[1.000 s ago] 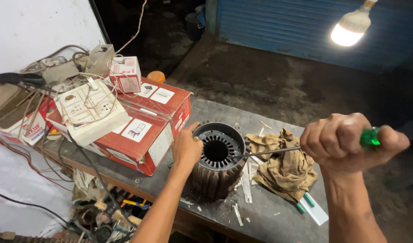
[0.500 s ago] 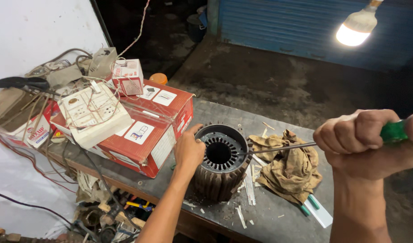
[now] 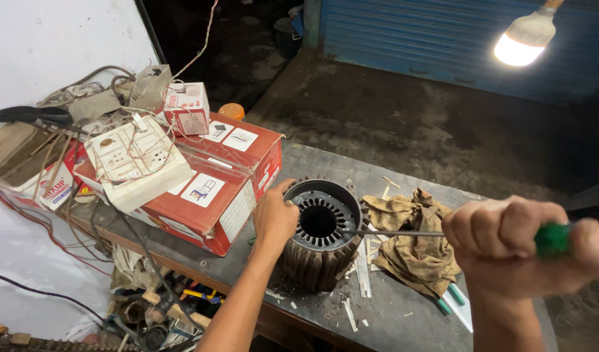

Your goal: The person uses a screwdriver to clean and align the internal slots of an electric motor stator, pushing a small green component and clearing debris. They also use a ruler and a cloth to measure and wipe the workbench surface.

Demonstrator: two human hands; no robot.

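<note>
Red box [image 3: 214,182] — white labels, beside stator [image 3: 320,234]

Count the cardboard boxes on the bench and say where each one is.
3, as far as shows. A big red box lies left of the motor stator; a small white-and-red box stands on it; another box sits at the far left under wires. Clutter may hide more.

You face a grey workbench [image 3: 404,306], white wall [image 3: 45,39], blue shutter [image 3: 430,32], dark floor [image 3: 390,124] and lit bulb [image 3: 524,40].
</note>
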